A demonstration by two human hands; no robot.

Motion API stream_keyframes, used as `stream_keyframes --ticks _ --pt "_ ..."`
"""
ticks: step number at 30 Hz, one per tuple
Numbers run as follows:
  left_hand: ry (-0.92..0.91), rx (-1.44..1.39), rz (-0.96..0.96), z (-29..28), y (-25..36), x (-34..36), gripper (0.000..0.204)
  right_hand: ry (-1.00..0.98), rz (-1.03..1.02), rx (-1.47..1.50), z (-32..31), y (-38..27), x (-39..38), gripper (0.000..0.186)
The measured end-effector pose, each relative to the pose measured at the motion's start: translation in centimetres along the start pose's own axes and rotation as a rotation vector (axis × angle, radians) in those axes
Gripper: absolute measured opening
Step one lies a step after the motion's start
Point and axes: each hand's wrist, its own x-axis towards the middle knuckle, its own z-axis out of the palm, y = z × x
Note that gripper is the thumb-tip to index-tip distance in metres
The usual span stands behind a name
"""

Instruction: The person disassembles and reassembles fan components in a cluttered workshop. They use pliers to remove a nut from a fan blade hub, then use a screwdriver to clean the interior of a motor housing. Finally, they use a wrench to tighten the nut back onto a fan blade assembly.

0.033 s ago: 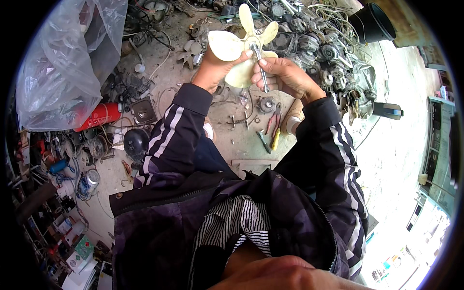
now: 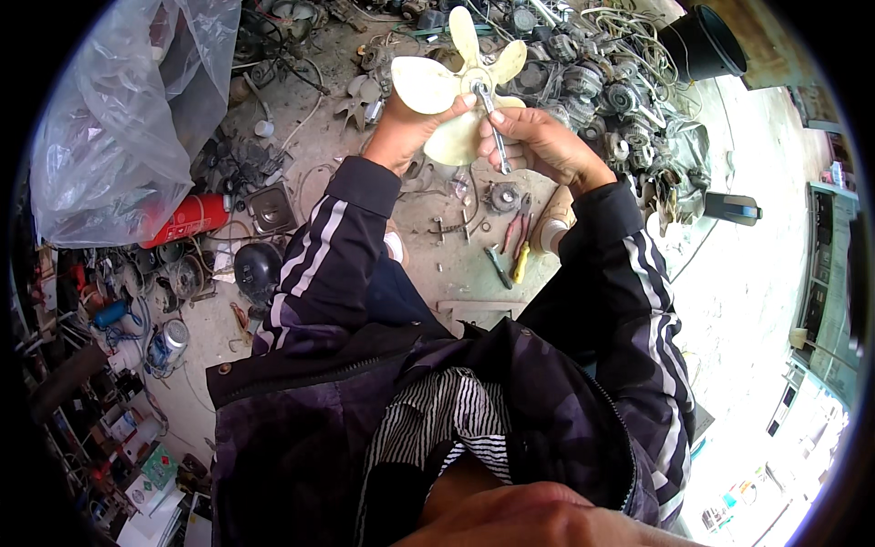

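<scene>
My left hand (image 2: 408,129) grips a pale yellow plastic fan blade (image 2: 425,84) from its left side, thumb pressed near the hub and the other fingers mostly hidden behind. Between the thumb and fingers of my right hand (image 2: 550,146) is a silver wrench (image 2: 502,157). Its upper end sits at the metal centre of the fan hub, while the lower end points down toward me. Both hands hold these things in the air above the floor. Whether the wrench grips a nut is too small to tell.
On the floor between my feet lie pliers (image 2: 519,223), a yellow-handled tool (image 2: 520,263), a hammer-like tool (image 2: 498,267) and a small round motor part (image 2: 503,196). Heaped motor parts (image 2: 583,84) and a black bucket (image 2: 704,44) are farther off. A plastic bag (image 2: 128,118) and red cylinder (image 2: 189,220) stand left.
The wrench's lower end has shifted very slightly to the right with my right fingers. The fan blade and my left hand look almost the same.
</scene>
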Motion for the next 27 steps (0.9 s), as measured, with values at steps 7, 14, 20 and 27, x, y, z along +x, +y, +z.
stream_keyframes --ticks 7,14,20,27 --pt "-0.099 0.172 0.056 -1.6 0.4 0.2 0.049 0.164 -0.238 -0.597 -3.1 0.4 0.6 0.029" --pt "-0.051 0.225 0.083 -1.5 -0.4 0.9 0.049 0.448 -0.457 -1.043 -2.3 -0.2 0.0 0.027" --pt "-0.014 -0.062 -0.075 -0.9 0.3 0.5 0.044 0.107 -0.134 -0.243 -1.4 -0.5 0.1 0.031" --pt "-0.021 -0.101 -0.079 -0.7 -0.5 0.6 0.044 0.009 -0.163 -0.121 -0.8 0.1 0.7 0.030"
